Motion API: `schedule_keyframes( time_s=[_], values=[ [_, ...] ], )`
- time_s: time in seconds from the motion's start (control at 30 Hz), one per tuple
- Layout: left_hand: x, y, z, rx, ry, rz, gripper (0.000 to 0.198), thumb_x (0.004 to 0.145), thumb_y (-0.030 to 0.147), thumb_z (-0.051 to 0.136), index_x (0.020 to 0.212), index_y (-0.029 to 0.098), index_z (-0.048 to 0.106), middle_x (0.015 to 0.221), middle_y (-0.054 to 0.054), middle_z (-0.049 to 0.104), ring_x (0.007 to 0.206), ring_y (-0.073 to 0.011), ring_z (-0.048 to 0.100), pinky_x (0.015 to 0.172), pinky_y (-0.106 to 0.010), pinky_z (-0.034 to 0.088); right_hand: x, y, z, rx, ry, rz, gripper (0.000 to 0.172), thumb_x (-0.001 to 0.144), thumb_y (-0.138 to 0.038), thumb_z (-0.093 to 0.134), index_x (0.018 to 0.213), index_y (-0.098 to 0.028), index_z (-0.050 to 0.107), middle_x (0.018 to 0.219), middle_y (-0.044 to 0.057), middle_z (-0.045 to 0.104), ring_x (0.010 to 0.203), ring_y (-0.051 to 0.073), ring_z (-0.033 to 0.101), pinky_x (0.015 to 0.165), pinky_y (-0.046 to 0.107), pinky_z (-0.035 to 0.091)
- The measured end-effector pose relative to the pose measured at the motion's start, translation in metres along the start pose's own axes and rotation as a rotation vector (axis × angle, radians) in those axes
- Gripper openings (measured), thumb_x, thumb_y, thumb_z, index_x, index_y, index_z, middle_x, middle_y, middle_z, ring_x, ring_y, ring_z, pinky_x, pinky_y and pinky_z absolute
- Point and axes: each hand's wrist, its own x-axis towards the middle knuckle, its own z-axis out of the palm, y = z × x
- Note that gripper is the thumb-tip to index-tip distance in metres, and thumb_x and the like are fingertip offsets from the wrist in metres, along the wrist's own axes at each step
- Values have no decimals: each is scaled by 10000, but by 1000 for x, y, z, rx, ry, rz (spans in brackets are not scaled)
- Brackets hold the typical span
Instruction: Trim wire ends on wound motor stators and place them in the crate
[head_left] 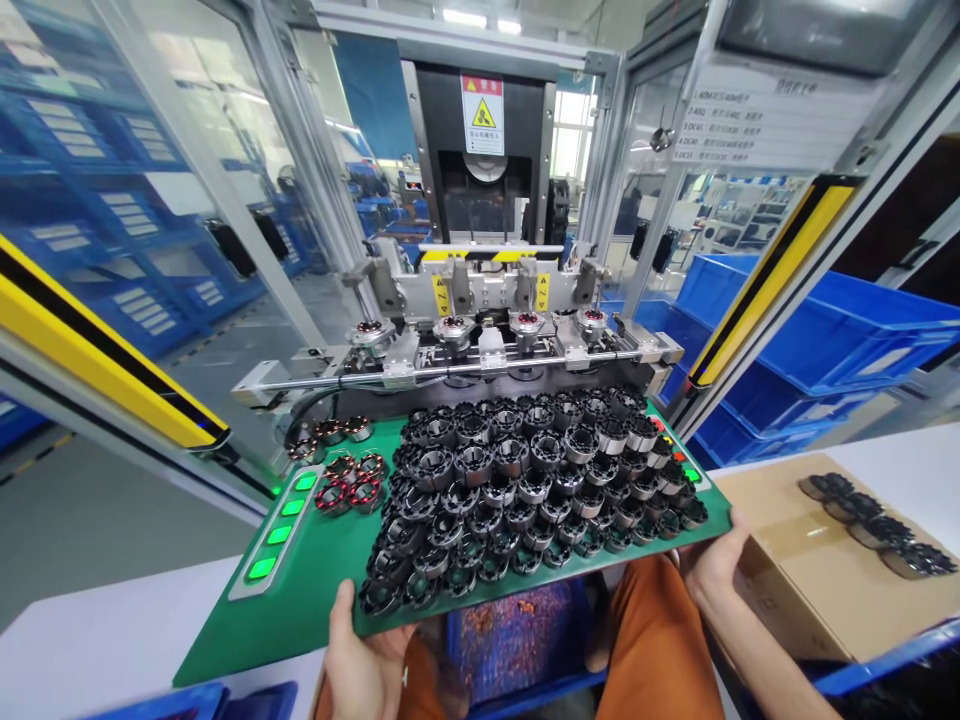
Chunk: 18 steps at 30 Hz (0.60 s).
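Observation:
I hold a green board loaded with several rows of black ring-shaped metal parts. My left hand grips the board's near left edge, thumb on top. My right hand grips its right edge from beneath, fingers curled under. The board hovers over the green machine deck. A few copper-wound stators lie on the deck to the left of the board.
Behind the board is a press machine with a row of fixtures and a warning sign. Lit green buttons line the deck's left. A cardboard box with black parts sits right. Blue bins stand further right. Yellow light-curtain bars flank the opening.

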Motion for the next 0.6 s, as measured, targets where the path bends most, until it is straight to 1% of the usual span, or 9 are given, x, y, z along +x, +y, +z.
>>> schedule_keyframes(
  time_s=[0.07,0.13,0.2,0.33,0.43,0.5,0.6],
  values=[
    [0,-1,0,-2,-1,3,408,1148,369,522,1032,210,879,1006,-27,886,768,-130,800,847,-203,678,-1,-1,0,-9,0,-5,476,938,-682,574,1097,-259,724,817,-29,711,622,185,566,563,308,507],
    [0,-1,0,-3,8,2,406,1148,365,520,1037,209,879,999,-24,886,750,-134,787,901,-230,690,-1,-1,0,-18,5,-4,477,954,-684,551,1090,-259,722,800,-29,697,605,183,540,529,298,457],
    [-1,-1,1,-4,15,5,393,1148,348,519,1068,208,878,1002,-19,886,744,-136,775,920,-244,694,0,-1,0,-28,18,16,496,970,-680,521,1119,-260,737,830,-18,716,623,192,556,535,302,458],
    [0,0,1,-7,20,10,367,1142,320,525,1131,216,876,1024,-9,888,773,-148,774,978,-287,703,3,-2,0,-22,43,30,493,989,-638,502,1191,-270,761,907,-11,756,681,201,616,562,303,500],
    [2,-1,-1,-9,11,17,366,1134,311,526,1147,223,882,1045,-13,891,791,-156,782,1023,-318,704,4,-1,-1,-18,25,34,513,975,-651,508,1208,-272,763,934,-4,768,706,208,640,547,296,487],
    [4,-2,-2,-10,4,22,363,1129,322,533,1162,232,884,1054,-13,893,795,-162,784,1033,-329,705,3,-1,-1,-25,19,31,525,967,-671,501,1185,-266,756,916,-1,761,693,211,631,533,296,472],
    [4,-2,-2,5,-9,23,374,1129,353,534,1190,231,882,1058,-19,892,798,-171,788,1030,-337,707,1,-1,0,-35,29,1,489,968,-666,513,1131,-263,737,853,-13,727,630,197,578,503,292,442]
  ],
)
